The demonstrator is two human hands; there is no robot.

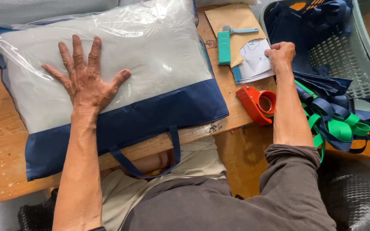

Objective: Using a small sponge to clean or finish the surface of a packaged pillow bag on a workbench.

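Flat left hand (85, 79) on bagged pillow (120, 60), table edge (18, 188) near.

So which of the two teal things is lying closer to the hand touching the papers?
The small teal brush, slimmer and with a bristled head, lies closer to the right hand than the blocky teal bar left of it.

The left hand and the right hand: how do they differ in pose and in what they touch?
The left hand lies flat with fingers spread on the clear plastic of the pillow bag; the right hand is curled, fingertips pinching the white paper sheet.
The left hand is over the table's middle; the right hand reaches to its far edge beside the basket.
Both arms are extended and bare below the sleeves.
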